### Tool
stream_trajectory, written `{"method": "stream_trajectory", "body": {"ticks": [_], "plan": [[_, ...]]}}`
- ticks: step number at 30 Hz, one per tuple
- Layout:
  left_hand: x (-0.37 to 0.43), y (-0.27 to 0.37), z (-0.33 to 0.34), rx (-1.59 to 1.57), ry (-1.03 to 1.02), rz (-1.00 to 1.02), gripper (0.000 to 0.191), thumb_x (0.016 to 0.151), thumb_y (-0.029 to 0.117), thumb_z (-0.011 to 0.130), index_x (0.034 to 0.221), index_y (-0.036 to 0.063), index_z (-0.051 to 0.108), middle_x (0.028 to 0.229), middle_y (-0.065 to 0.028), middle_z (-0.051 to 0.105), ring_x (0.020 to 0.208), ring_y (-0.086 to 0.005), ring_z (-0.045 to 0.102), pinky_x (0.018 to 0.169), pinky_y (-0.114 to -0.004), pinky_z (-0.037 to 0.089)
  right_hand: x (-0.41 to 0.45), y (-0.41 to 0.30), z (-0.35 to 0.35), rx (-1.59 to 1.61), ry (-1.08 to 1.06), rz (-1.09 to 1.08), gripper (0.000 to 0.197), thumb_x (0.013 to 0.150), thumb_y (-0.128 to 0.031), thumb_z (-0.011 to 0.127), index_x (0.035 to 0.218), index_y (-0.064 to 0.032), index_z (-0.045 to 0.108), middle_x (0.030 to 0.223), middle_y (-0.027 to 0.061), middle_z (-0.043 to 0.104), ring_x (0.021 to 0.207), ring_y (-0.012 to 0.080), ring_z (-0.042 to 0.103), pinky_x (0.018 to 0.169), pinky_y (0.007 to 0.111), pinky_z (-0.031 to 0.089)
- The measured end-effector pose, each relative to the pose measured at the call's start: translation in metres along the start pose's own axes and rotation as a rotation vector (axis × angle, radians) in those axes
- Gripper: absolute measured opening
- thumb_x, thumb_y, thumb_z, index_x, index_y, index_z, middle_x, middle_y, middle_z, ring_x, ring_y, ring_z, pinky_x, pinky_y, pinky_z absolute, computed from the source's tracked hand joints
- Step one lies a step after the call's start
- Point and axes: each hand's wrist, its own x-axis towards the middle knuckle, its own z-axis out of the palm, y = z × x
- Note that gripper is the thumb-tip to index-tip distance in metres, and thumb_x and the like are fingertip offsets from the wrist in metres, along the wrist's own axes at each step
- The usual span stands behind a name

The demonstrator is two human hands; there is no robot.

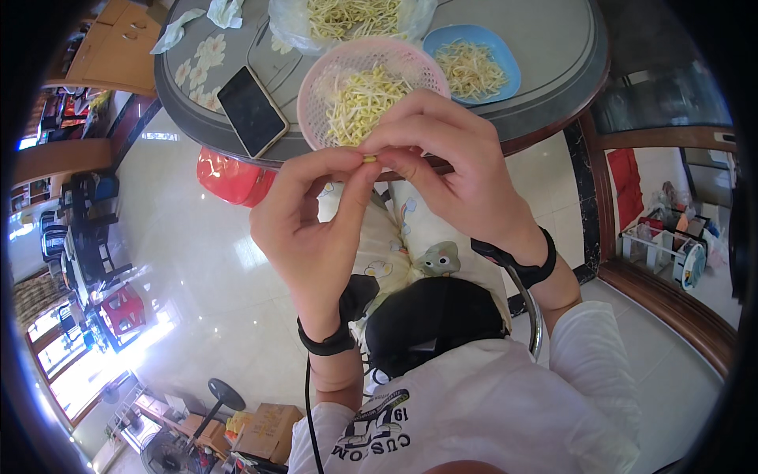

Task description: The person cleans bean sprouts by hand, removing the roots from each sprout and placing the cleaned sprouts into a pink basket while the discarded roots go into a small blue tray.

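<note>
A small yellow bean sprout [369,159] is pinched between my fingertips, just over the table's near edge. My left hand [314,207] closes thumb and forefinger on one side of it. From the other side, the thumb and fingers of my right hand [453,157] meet it, hiding most of its stem. Behind the hands, a pink perforated basket [309,98] holds a heap of yellow-headed sprouts [361,106]. To its right sits a blue plastic dish [512,65] with paler, browner stringy pieces [471,70].
A clear plastic bag [287,23] with more sprouts stands behind the basket. A smartphone [253,111] lies at the left edge of the grey table [556,35], near a cable and crumpled tissues [225,13]. Under that edge is a red stool [228,178].
</note>
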Motion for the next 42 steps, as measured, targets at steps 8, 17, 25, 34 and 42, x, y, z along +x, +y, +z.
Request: {"method": "stream_trajectory", "body": {"ticks": [8, 17, 25, 34, 42], "plan": [[0.000, 0.001, 0.000, -0.059, 0.020, -0.082, 0.018, 0.084, -0.010, 0.073, 0.101, -0.0061, 0.068, 0.099, -0.0105, 0.071, 0.090, -0.0152, 0.068, 0.084, -0.027, 0.055, 0.000, 0.004, 0.001, -0.053, 0.053, -0.095, 0.016, 0.080, 0.003, 0.074, 0.093, -0.0028, 0.068, 0.089, 0.0067, 0.063, 0.082, 0.0241, 0.062, 0.068, 0.033, 0.051], [0.000, -0.002, -0.004, -0.137, -0.016, -0.106, 0.021, 0.083, -0.009, 0.075, 0.103, -0.0056, 0.069, 0.101, -0.0097, 0.071, 0.092, -0.0143, 0.067, 0.083, -0.027, 0.054, -0.002, 0.001, -0.002, 0.039, -0.003, -0.028, 0.016, 0.082, 0.005, 0.073, 0.097, -0.0006, 0.069, 0.089, 0.0089, 0.067, 0.076, 0.0202, 0.068, 0.065, 0.028, 0.056], [0.002, -0.001, -0.004, -0.140, -0.024, -0.142, 0.017, 0.082, -0.010, 0.073, 0.098, -0.0062, 0.070, 0.097, -0.0096, 0.071, 0.090, -0.0150, 0.068, 0.084, -0.028, 0.055, -0.001, 0.013, 0.002, -0.036, 0.020, -0.155, 0.025, 0.080, 0.010, 0.070, 0.102, -0.0010, 0.071, 0.089, 0.0097, 0.069, 0.078, 0.0242, 0.069, 0.067, 0.031, 0.055], [0.001, -0.005, -0.007, -0.153, -0.084, -0.029, 0.018, 0.079, -0.012, 0.074, 0.095, -0.0051, 0.070, 0.097, -0.0122, 0.072, 0.091, -0.0192, 0.069, 0.081, -0.031, 0.056, -0.002, 0.004, -0.002, -0.002, 0.012, -0.118, 0.017, 0.080, 0.010, 0.070, 0.092, -0.0016, 0.068, 0.085, 0.0073, 0.065, 0.074, 0.0192, 0.066, 0.062, 0.028, 0.053], [0.013, -0.005, -0.012, 0.100, -0.211, 0.357, 0.023, 0.066, -0.012, 0.078, 0.084, -0.0008, 0.069, 0.082, -0.0096, 0.070, 0.077, -0.0232, 0.069, 0.071, -0.030, 0.054, -0.007, -0.017, -0.015, 0.438, -0.192, 0.423, 0.004, 0.092, 0.001, 0.065, 0.095, 0.0025, 0.063, 0.093, 0.0035, 0.060, 0.082, 0.0086, 0.056, 0.070, 0.022, 0.046]]}}
